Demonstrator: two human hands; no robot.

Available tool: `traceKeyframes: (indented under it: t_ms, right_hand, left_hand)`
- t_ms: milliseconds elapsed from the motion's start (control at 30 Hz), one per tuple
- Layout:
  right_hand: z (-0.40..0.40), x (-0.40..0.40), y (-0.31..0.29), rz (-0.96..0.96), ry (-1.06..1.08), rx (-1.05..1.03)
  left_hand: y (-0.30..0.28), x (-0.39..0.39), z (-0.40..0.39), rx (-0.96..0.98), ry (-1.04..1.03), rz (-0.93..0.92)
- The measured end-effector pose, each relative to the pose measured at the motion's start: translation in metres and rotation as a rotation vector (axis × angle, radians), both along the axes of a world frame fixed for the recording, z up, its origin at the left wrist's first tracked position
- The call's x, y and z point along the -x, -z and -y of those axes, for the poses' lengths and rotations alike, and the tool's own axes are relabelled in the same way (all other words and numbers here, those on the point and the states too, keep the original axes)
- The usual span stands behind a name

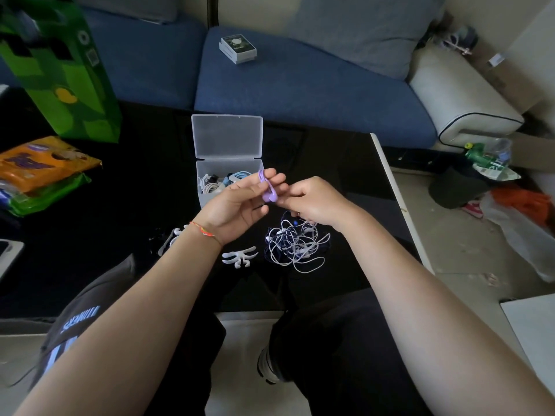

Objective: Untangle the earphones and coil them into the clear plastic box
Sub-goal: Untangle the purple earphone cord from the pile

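The near wall of the clear plastic box [210, 175] is hidden behind the left hand [237, 205]. The right hand's [315, 202] fingertips are curled out of sight. The green bag [57, 70] is cut by the top edge. Individual cords in the tangled earphones [295, 244] cannot be separated.

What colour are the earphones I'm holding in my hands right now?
Purple, a light lilac shade. The earphones show best in the head view, held between both hands.

Left hand [240, 205]: palm up, fingers loosely curled. Right hand [312, 202]: fingers curled, pinching. Forearms converging.
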State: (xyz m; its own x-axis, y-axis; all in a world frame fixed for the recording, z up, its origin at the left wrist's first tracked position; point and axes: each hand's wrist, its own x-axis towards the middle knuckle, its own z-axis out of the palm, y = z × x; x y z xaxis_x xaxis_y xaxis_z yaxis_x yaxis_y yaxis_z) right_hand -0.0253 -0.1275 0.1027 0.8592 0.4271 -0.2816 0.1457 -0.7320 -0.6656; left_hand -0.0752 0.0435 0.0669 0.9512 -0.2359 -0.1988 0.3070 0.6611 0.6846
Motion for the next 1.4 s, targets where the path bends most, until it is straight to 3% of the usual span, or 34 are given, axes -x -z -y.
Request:
traceKeyframes:
  t_ms: [167, 333, 500, 1067, 1233, 1400]
  right_hand:
    - [-0.003, 0.004, -0.005, -0.003, -0.094, 0.062]
    - [-0.003, 0.006, -0.009, 0.037, -0.134, 0.132]
    - [-0.003, 0.003, -0.011, 0.109, -0.103, 0.107]
    - [0.004, -0.003, -0.011, 0.277, 0.02, 0.022]
    - [0.012, -0.008, -0.01, 0.26, 0.024, 0.078]
    - [0.03, -0.018, -0.006, 0.191, 0.097, 0.206]
  left_hand:
    - [0.004, -0.002, 0.0, 0.009, -0.039, -0.038]
    - [0.006, -0.005, -0.002, -0.16, 0.002, -0.038]
    - [0.004, -0.006, -0.002, -0.183, 0.017, -0.092]
    - [0.011, -0.007, 0.009, -0.636, 0.202, 0.074]
    - [0.015, -0.012, 0.003, -0.637, 0.114, -0.002]
    - [0.021, -0.017, -0.002, -0.645, -0.041, -0.214]
